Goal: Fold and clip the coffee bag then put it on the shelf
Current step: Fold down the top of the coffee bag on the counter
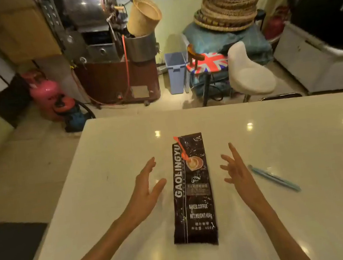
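Note:
A long dark coffee bag (192, 194) printed "GAOLINGYU" lies flat and lengthwise on the white table (112, 180), its top end pointing away from me. My left hand (146, 190) hovers just left of the bag, fingers apart and palm turned toward it, holding nothing. My right hand (235, 170) hovers just right of the bag, fingers spread and empty. Neither hand touches the bag. A light blue clip stick (273, 177) lies on the table to the right of my right hand. No shelf is clearly in view.
Beyond the table's far edge stand a white chair (250, 74), a stool with a flag cushion (207, 62), a blue bin (176, 71), a metal roasting machine (101, 41), a pink gas cylinder (45, 93) and stacked woven baskets (229, 8).

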`<state>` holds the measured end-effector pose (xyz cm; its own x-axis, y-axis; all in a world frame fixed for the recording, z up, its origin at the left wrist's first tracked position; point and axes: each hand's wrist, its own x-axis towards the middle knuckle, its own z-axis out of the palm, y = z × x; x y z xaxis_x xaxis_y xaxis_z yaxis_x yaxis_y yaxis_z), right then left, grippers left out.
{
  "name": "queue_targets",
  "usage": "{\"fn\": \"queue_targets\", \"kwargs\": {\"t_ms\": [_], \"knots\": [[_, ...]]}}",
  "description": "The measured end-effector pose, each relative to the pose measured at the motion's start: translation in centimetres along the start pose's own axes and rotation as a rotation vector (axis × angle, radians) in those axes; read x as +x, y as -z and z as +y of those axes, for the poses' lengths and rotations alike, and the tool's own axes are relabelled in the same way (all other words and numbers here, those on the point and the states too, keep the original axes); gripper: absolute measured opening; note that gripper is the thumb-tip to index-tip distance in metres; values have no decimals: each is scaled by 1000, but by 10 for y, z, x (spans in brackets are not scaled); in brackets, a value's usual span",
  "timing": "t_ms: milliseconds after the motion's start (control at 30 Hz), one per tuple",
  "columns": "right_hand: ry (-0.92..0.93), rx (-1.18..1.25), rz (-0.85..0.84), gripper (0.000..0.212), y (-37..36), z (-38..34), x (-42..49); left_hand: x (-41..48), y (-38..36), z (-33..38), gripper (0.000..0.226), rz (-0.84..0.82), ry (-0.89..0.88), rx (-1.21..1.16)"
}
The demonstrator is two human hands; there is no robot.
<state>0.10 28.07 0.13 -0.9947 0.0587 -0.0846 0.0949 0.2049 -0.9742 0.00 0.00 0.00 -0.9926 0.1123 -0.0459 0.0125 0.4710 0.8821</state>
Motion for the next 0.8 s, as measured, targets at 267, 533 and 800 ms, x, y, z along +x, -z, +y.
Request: {"fn": "queue_targets", "kwargs": {"t_ms": [267,533,800], "knots": [[-117,126,15,30,-50,-5,0,19,-32,26,36,-218,199,-424],[200,203,179,24,-37,-42,9,35,-13,65,44,-183,-45,-397],[192,181,80,24,-43,-34,1,27,-22,61,44,-247,-138,-220]]}}
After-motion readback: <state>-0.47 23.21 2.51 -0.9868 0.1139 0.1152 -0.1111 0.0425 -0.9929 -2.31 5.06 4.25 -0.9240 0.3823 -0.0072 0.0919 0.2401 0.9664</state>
